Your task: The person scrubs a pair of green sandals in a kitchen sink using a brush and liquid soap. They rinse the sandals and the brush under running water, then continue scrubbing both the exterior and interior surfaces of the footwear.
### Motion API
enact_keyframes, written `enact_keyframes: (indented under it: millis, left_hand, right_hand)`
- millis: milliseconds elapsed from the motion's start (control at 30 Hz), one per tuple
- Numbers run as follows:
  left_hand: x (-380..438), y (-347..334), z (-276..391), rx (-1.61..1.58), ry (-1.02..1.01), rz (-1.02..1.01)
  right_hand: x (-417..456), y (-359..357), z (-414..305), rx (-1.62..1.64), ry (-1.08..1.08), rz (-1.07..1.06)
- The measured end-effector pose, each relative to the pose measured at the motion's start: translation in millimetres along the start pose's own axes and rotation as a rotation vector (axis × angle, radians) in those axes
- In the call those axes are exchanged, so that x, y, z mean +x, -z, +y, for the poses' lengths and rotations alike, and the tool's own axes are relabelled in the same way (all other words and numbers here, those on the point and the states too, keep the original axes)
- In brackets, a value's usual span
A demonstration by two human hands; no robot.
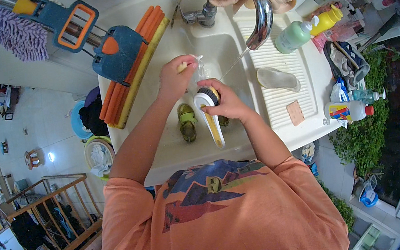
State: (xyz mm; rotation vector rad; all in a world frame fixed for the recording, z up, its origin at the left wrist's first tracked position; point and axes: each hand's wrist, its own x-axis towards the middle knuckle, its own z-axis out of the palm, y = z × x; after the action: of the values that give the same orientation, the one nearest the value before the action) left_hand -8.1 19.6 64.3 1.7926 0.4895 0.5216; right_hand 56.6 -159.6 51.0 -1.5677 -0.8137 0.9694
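Note:
Over the basin of a white laundry sink (196, 155), my right hand (229, 100) holds a white and yellow scrubbing brush (213, 123) with dark bristles, its handle towards my body. My left hand (178, 76) is closed on a small pale yellow object (182, 67), perhaps a bar of soap; a thin white strand hangs by its fingertips. A green child's shoe (187, 123) lies on the basin floor below my hands. A second green shoe (223, 120) is mostly hidden behind the brush and my right hand. A thin stream of water runs from the chrome faucet (260, 22).
An orange and yellow sponge mop (136, 69) leans across the sink's left side. On the ribbed washboard (281, 110) at right lie an insole (277, 78) and a pinkish cloth piece (295, 112). Pump bottles (292, 37) and a white bottle (346, 111) line the right edge.

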Motion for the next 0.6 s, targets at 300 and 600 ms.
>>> enact_keyframes:
  millis: [300,600]
  left_hand:
    - [7.9,17.5,-9.6,0.211,0.437,-0.279]
    - [10.2,12.2,-8.9,0.117,0.546,-0.304]
  right_hand:
    - [10.6,9.3,-12.8,-0.279,0.196,-0.070]
    - [8.3,8.1,-17.1,-0.289,0.144,-0.028]
